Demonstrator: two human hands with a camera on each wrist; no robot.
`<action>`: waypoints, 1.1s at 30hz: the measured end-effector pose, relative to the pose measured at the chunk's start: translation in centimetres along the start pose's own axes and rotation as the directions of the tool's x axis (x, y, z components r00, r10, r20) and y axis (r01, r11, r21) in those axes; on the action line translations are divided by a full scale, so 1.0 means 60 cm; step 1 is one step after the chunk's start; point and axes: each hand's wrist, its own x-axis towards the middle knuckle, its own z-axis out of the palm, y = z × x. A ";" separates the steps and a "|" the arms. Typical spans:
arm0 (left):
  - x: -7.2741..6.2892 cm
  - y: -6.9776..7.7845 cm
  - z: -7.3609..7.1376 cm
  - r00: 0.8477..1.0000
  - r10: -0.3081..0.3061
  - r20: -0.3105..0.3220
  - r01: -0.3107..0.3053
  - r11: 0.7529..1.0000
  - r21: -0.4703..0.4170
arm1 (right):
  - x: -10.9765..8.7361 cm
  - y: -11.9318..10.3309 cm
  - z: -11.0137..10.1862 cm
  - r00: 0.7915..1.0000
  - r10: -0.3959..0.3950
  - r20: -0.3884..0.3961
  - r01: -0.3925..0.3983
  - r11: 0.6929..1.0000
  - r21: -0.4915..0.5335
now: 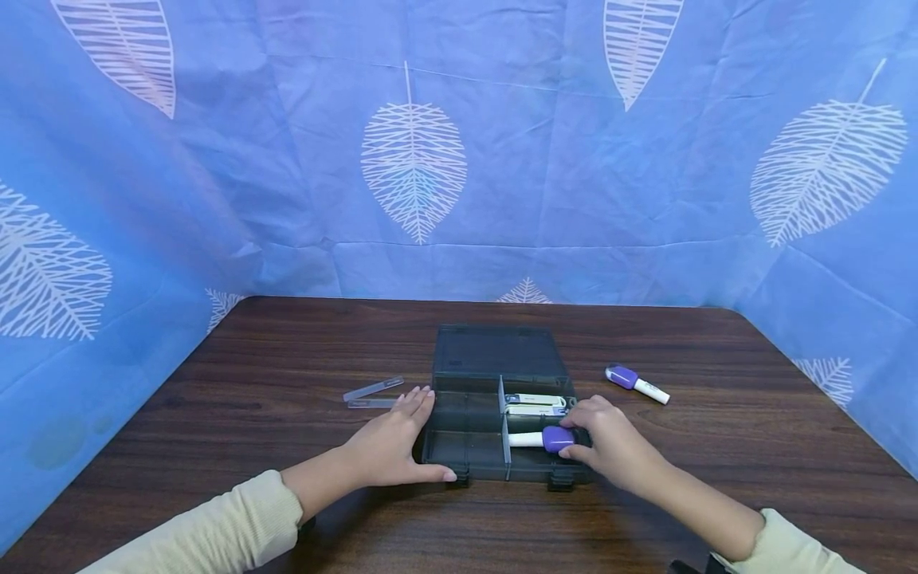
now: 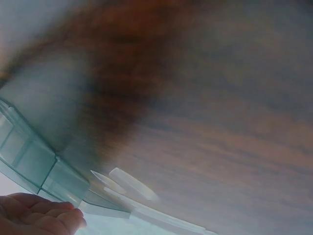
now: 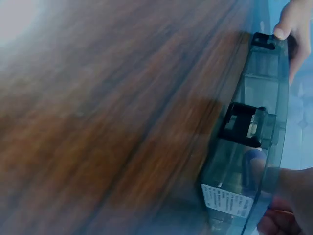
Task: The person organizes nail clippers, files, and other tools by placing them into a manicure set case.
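Observation:
A dark translucent organizer box (image 1: 464, 454) lies on the table with its lid (image 1: 495, 349) folded back. My left hand (image 1: 390, 446) rests against its left side, fingers along the wall and thumb at the front edge. My right hand (image 1: 610, 442) pinches a small purple bottle with a long white cap (image 1: 527, 439), lying in the front right compartment. In the right wrist view, the thumb (image 3: 254, 169) shows through the box wall. Two white nail clippers (image 1: 534, 405) lie in the compartment behind it. The left compartments hold nothing visible.
Another purple bottle with a white cap (image 1: 638, 383) lies on the table right of the box. Two narrow clear strips (image 1: 373, 388) lie to the left, near my left fingers. A blue leaf-patterned cloth (image 1: 488, 175) hangs behind the wooden table (image 1: 301, 343).

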 end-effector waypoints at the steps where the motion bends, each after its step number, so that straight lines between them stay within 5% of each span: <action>1: 0.000 0.000 0.000 1.000 0.000 -0.001 0.000 1.000 0.000 | 0.002 -0.003 0.000 1.000 0.002 0.013 -0.002 1.000 -0.023; 11: 0.000 0.001 0.002 1.000 -0.005 -0.002 0.005 1.000 -0.007 | 0.011 -0.009 0.005 0.989 -0.134 0.068 0.147 0.956 -0.255; 18: 0.002 0.001 0.003 1.000 -0.005 -0.005 0.005 1.000 -0.005 | 0.015 0.000 -0.007 0.990 -0.088 0.109 0.101 0.988 -0.117; 24: 0.001 0.001 0.002 1.000 -0.008 -0.003 0.008 1.000 -0.003 | 0.008 0.018 -0.015 0.994 -0.068 -0.085 0.074 0.995 0.067; 29: 0.001 -0.001 0.003 1.000 -0.006 -0.007 0.006 1.000 0.001 | 0.005 0.036 -0.023 0.955 -0.088 -0.283 0.104 0.994 0.042; 33: 0.000 -0.001 0.003 1.000 -0.006 -0.008 0.006 1.000 -0.003 | 0.005 0.052 -0.033 0.927 -0.061 -0.370 0.067 0.998 0.005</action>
